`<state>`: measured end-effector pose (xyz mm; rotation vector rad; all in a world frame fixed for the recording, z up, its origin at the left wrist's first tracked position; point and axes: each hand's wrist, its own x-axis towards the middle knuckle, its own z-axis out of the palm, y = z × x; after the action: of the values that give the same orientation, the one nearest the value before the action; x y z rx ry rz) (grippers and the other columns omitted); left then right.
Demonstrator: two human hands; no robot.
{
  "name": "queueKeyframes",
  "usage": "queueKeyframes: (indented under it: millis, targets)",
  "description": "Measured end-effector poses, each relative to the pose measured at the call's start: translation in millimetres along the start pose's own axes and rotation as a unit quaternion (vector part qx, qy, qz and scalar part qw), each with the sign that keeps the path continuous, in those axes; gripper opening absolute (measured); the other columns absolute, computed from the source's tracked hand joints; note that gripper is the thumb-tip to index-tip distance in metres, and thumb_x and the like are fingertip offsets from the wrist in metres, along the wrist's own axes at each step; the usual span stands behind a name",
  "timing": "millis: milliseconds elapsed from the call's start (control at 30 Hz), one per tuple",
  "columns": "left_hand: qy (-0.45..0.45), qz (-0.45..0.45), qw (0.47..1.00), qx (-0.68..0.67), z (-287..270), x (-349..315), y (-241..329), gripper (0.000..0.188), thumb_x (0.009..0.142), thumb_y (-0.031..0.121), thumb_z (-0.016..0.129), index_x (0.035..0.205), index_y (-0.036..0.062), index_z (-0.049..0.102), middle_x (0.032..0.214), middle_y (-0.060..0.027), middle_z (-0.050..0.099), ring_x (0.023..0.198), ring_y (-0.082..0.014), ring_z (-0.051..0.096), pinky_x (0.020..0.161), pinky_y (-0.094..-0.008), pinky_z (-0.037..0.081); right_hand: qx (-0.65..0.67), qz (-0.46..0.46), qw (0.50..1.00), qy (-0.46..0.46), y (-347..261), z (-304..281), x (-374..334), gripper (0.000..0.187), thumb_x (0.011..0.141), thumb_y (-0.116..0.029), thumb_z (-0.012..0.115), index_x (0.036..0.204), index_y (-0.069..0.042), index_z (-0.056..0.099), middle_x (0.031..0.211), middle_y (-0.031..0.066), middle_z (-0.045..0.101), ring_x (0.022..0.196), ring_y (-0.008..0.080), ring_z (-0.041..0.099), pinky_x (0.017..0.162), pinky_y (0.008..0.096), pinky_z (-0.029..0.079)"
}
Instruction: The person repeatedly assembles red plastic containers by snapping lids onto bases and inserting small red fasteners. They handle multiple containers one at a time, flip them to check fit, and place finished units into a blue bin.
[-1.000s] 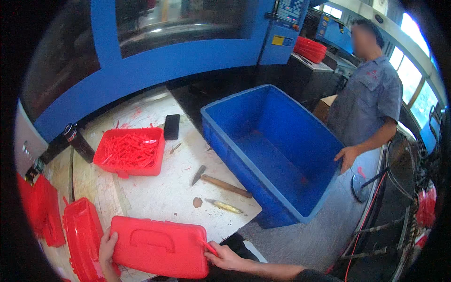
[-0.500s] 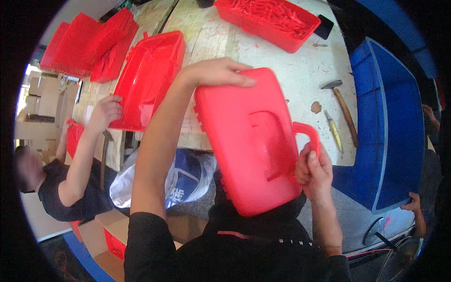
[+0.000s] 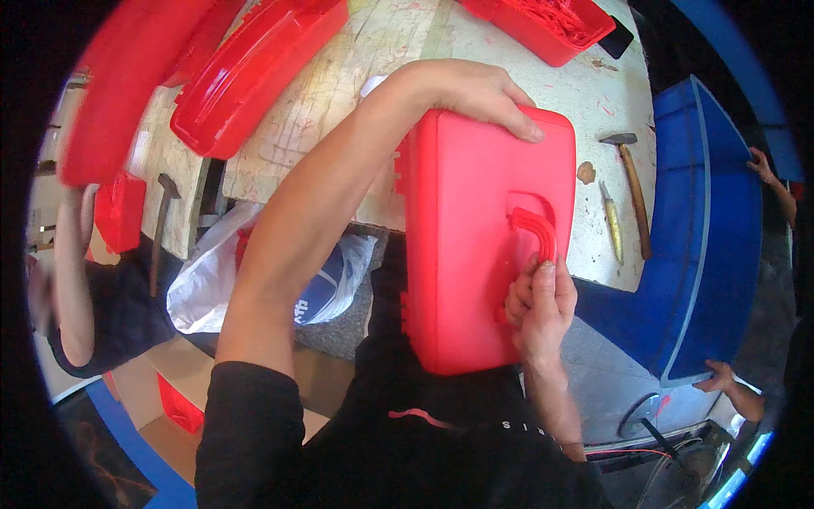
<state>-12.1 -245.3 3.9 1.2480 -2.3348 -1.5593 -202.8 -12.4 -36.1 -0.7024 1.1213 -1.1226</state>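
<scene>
A red plastic case piece (image 3: 466, 254) with a recess in its face is held up in front of my body, its long side nearly upright. My left hand (image 3: 487, 97) wraps over its far end, thumb on the flat face. My right hand (image 3: 543, 310) is closed on the red curved handle (image 3: 536, 225), which lies over the recess. The row of notches along the piece's left edge partly shows. Whether the handle is joined to the piece at both ends cannot be told.
A hammer (image 3: 632, 195) and a yellow-handled knife (image 3: 612, 222) lie on the worktable (image 3: 339, 119). Behind them stands a red tub (image 3: 551, 38) of scraps. Other people's hands grip a large blue bin (image 3: 721, 237) at right. A co-worker handles red pieces at left; a white bag (image 3: 203, 288) hangs below.
The handle has swung from beyond the case's right edge onto its face, with my right hand. The case has shifted right and turned more upright. At left, the co-worker's red pieces have moved.
</scene>
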Motion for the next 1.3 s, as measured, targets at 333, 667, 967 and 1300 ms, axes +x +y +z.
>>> queueKeyframes:
  millis: [333,667,967,1300]
  targets:
    - [0.063,0.003,0.996,0.057,9,-18,28,0.058,0.087,0.050,0.069,0.130,0.0108,0.066,0.108,-0.0135,0.074,0.089,-0.0211,0.072,0.082,-0.0315,0.057,0.112,-0.006,0.993,0.023,-4,-11,-2,0.022,0.108,-0.027,0.046,0.103,-0.008,0.055,0.060,-0.0045,0.035,0.044,0.0054,0.029,0.040,0.0237,0.024]
    - [0.079,0.004,0.988,0.134,-2,-37,39,0.081,0.088,0.058,0.067,0.144,0.0030,0.048,0.132,-0.0238,0.060,0.122,-0.0313,0.059,0.103,-0.0371,0.046,0.057,-0.239,0.969,-0.028,-45,-49,-5,0.031,0.103,-0.041,0.053,0.108,-0.009,0.053,0.061,-0.0063,0.034,0.044,0.0044,0.030,0.039,0.0243,0.024]
    - [0.328,0.092,0.899,-0.275,-3,-145,-49,0.092,0.078,0.020,0.081,0.153,0.0004,0.031,0.133,-0.0182,0.058,0.125,-0.0268,0.056,0.106,-0.0386,0.045,-0.219,-0.126,0.934,0.253,-12,-78,-24,0.020,0.105,-0.019,0.047,0.108,-0.002,0.056,0.094,0.0074,0.061,0.083,0.0152,0.056,0.077,0.0303,0.046]
    - [0.029,-0.226,0.973,-0.031,170,-227,-24,0.039,0.100,0.034,0.056,0.118,0.0017,0.067,0.104,-0.0183,0.072,0.092,-0.0224,0.069,0.087,-0.0386,0.052,-0.448,-0.320,0.787,0.277,-12,-111,64,0.021,0.091,-0.001,0.058,0.112,0.002,0.059,0.101,0.0212,0.066,0.090,0.0413,0.065,0.081,0.0437,0.052]
